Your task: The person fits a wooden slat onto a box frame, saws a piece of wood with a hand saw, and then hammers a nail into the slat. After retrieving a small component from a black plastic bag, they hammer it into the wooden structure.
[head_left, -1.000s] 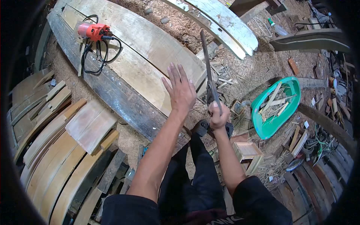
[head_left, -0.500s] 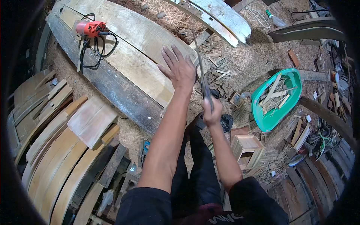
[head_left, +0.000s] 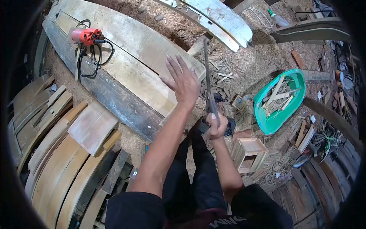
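Observation:
My left hand (head_left: 183, 82) lies with its fingers spread near the right end of a long pale wooden board (head_left: 126, 28). Just to its right, my right hand (head_left: 216, 125) is wrapped round the handle end of a long, thin, dark hand tool (head_left: 208, 72). The tool's blade points away from me and stands close beside the board's end; whether it touches the wood I cannot tell. A red power tool (head_left: 87, 36) with a looped black cable rests on the boards at the upper left.
A green tub (head_left: 273, 124) holding wood scraps stands at the right. A small wooden box (head_left: 249, 152) is near my legs. Curved planks (head_left: 57, 168) are stacked at the lower left. A weathered pale plank (head_left: 225, 19) lies at the top. Shavings cover the floor.
My right hand has moved down slightly, drawing the tool back toward me. My left hand stays spread at the board's end. The view has shifted a little.

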`<state>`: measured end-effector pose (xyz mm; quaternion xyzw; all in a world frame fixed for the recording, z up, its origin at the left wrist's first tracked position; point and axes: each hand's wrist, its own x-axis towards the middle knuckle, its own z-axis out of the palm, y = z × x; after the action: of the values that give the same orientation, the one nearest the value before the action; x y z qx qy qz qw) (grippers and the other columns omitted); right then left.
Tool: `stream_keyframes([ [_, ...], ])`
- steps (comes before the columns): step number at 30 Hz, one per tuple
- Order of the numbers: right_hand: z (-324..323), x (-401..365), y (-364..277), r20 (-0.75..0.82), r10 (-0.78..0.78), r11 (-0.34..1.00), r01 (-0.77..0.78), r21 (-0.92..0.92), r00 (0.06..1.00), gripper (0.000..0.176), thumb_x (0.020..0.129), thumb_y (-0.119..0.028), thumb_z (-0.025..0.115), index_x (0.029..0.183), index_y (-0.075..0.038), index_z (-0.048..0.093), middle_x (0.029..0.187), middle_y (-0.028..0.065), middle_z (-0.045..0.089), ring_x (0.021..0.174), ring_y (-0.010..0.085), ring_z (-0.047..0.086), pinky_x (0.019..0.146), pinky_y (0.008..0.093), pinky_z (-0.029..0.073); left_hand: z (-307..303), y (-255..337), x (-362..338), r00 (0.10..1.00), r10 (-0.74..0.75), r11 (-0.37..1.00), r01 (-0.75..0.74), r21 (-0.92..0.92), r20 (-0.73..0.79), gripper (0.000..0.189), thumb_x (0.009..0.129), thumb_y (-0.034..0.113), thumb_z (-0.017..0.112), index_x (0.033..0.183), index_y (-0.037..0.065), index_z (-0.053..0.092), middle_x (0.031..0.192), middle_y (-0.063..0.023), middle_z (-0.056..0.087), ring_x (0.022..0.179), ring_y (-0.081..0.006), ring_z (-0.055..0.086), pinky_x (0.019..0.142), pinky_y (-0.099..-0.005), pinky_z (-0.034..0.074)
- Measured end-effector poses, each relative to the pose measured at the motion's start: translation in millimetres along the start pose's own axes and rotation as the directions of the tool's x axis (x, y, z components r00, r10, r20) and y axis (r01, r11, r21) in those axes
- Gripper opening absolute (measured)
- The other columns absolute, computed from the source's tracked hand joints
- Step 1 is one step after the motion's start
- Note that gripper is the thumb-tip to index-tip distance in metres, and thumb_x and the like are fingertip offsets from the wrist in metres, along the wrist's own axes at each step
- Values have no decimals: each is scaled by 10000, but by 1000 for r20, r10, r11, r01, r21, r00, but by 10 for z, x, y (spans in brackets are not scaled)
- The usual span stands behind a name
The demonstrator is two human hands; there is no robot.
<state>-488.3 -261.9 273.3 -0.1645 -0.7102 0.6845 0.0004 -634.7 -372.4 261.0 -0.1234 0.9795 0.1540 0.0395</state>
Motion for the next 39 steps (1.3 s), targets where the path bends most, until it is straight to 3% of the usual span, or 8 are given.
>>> stream_keyframes([
  [4, -3, 3, 112, 0, 15, 994, -15, 110, 1000, 356, 911, -286, 541, 663, -32, 511, 558, 9, 442, 517, 115, 429, 495, 299, 344, 4, -20, -13, 1000, 2, 1000, -2, -29, -15, 643, 1016, 314, 370, 1548, 10, 176, 1616, -257, 72, 1511, -384, 23, 1105, -718, -8],
  [12, 373, 124, -156, -9, -9, 998, 8, -57, 1000, 364, 917, -280, 531, 645, -46, 473, 586, -17, 454, 541, 77, 395, 491, 275, 305, -63, -224, 157, 996, 61, 990, -69, -121, -69, 657, 1007, 335, 410, 1542, 16, 198, 1615, -245, 102, 1501, -418, 40, 1119, -706, 8],
  [21, 249, 293, 34, 81, 3, 1000, -4, 2, 997, 315, 919, -252, 564, 705, -22, 533, 556, 10, 412, 544, 100, 417, 505, 290, 357, 26, -88, 361, 981, -150, 988, 144, -54, -123, 635, 1001, 348, 415, 1552, 93, 232, 1636, -148, 135, 1511, -363, 76, 1137, -686, 31],
  [26, 30, -513, 55, -16, -69, 997, 70, 15, 997, 311, 896, -227, 565, 667, -21, 520, 539, 47, 441, 479, 160, 431, 500, 303, 368, -30, -43, 391, 981, -181, 983, 182, 0, -69, 634, 1005, 342, 407, 1565, 120, 209, 1644, -130, 114, 1513, -358, 72, 1144, -676, 32],
  [28, 103, -299, -65, 17, -30, 994, 32, -105, 999, 321, 900, -237, 566, 661, -29, 515, 542, 45, 445, 484, 161, 429, 495, 300, 359, -9, -55, 335, 984, -171, 985, 173, 20, -58, 630, 1012, 342, 395, 1568, 123, 197, 1645, -128, 107, 1514, -354, 71, 1143, -676, 30],
  [32, 277, 254, -6, 31, 84, 996, -85, 38, 996, 321, 920, -254, 577, 707, -25, 508, 551, 36, 419, 520, 117, 408, 493, 307, 351, 0, -88, 363, 982, -165, 985, 169, 33, -93, 624, 1015, 350, 391, 1567, 129, 203, 1643, -131, 111, 1513, -353, 72, 1141, -681, 46],
  [35, 339, 276, -336, 3, 5, 996, -5, -94, 1000, 303, 910, -239, 574, 697, -28, 525, 563, -10, 443, 532, 105, 424, 496, 308, 357, 32, -73, 316, 984, -158, 986, 161, 35, -83, 620, 1016, 348, 390, 1566, 127, 206, 1641, -135, 116, 1513, -355, 76, 1137, -687, 57],
  [39, 387, 297, -93, -30, 45, 981, -39, 190, 999, 299, 899, -246, 533, 686, -36, 526, 580, -16, 483, 535, 100, 441, 505, 263, 348, -77, -27, 403, 985, -159, 987, 160, 13, -72, 613, 1018, 323, 378, 1565, 114, 199, 1641, -145, 102, 1513, -362, 62, 1132, -692, 39],
])
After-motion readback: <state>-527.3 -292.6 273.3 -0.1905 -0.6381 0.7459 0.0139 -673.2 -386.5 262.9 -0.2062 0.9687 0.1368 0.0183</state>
